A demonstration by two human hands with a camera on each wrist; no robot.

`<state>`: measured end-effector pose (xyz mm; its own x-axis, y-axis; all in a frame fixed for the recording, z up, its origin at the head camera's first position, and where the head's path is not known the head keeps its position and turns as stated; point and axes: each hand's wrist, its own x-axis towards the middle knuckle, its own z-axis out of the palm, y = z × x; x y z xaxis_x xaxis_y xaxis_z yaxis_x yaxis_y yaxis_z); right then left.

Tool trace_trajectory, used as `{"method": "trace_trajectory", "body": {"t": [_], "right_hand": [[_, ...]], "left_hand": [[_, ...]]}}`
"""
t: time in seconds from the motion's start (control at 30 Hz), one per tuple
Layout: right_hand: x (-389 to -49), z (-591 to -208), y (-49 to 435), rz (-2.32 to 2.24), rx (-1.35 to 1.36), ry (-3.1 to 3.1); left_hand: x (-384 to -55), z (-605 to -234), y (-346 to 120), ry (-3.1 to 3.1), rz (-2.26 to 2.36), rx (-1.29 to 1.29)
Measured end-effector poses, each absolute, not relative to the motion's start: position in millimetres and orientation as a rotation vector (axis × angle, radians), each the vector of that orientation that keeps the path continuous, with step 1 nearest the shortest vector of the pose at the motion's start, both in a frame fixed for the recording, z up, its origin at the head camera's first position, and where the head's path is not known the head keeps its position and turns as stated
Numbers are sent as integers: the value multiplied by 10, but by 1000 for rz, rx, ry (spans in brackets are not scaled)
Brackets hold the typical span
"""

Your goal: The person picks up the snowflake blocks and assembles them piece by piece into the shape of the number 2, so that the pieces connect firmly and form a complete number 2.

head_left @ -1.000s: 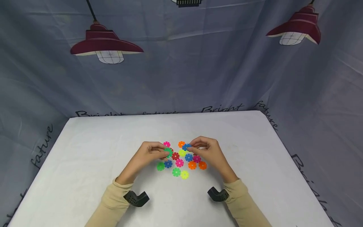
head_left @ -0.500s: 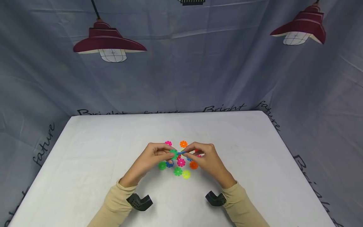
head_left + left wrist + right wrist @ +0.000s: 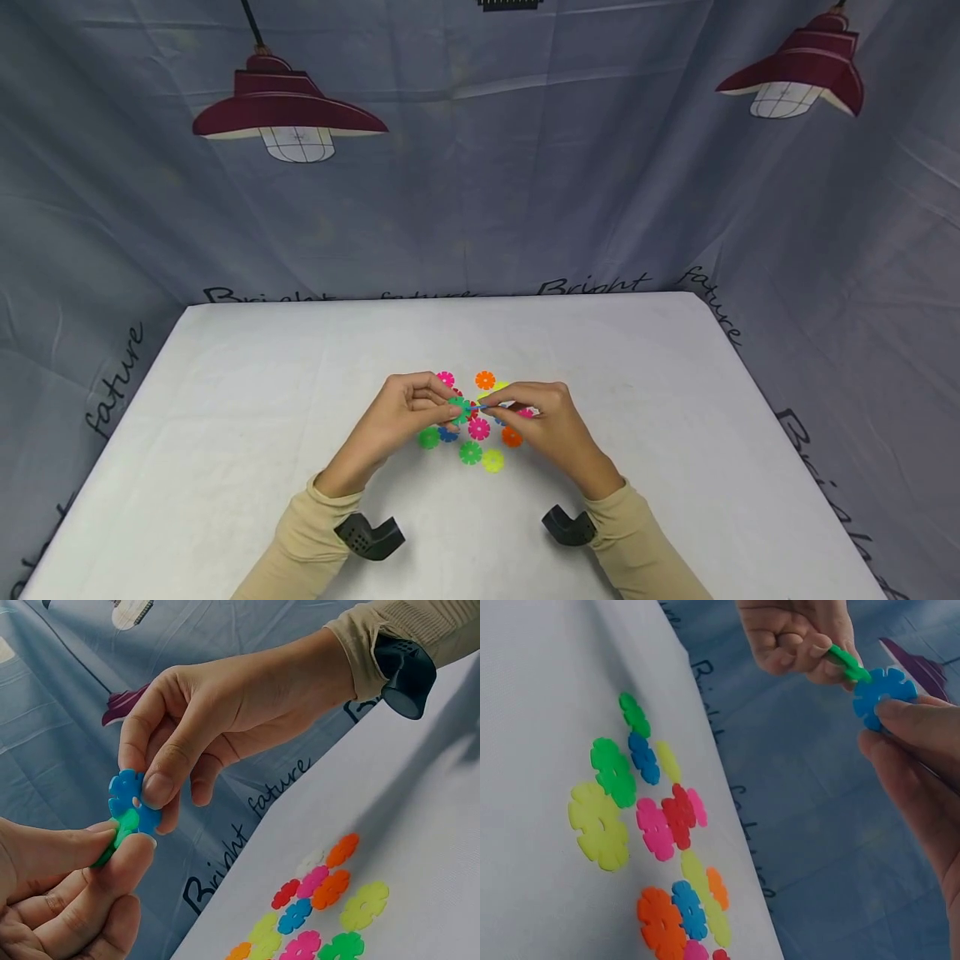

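Note:
My left hand (image 3: 416, 412) pinches a green notched plastic disc (image 3: 458, 409) between thumb and fingers. Facing it, my right hand (image 3: 542, 414) pinches a blue notched disc (image 3: 883, 695) by its edge. The two discs meet at their rims, crossing at an angle; in the left wrist view the green disc (image 3: 126, 825) overlaps the lower edge of the blue one (image 3: 129, 791). Both hands are raised over a loose group of similar discs on the white table (image 3: 247, 433). Part of the green disc is hidden by the left fingers.
Several flat discs lie below the hands, among them a pink disc (image 3: 478, 428), a yellow disc (image 3: 492, 461), an orange disc (image 3: 485, 380) and a lower green disc (image 3: 471, 452). A grey curtain (image 3: 465, 192) with printed lamps hangs behind the table's far edge.
The hands have come together from apart, bringing the blue disc to the green one. The blue disc has turned from flat-facing to edge-on in the head view. Over the last half second little moved.

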<state>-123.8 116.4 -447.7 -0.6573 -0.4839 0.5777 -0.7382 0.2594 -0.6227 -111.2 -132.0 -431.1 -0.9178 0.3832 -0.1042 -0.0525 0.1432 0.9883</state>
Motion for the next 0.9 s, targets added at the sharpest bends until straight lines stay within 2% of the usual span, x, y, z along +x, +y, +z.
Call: {"method": "trace_trajectory", "body": {"t": [0.53, 0.9], "right_hand": [[-1238, -4490, 1147, 1295, 1216, -2230], [-1267, -4481, 1223, 1303, 1066, -2451]], "left_hand": [[-1122, -4326, -1305, 2081, 1819, 356], [-1124, -4356, -1310, 2150, 1804, 342]]}}
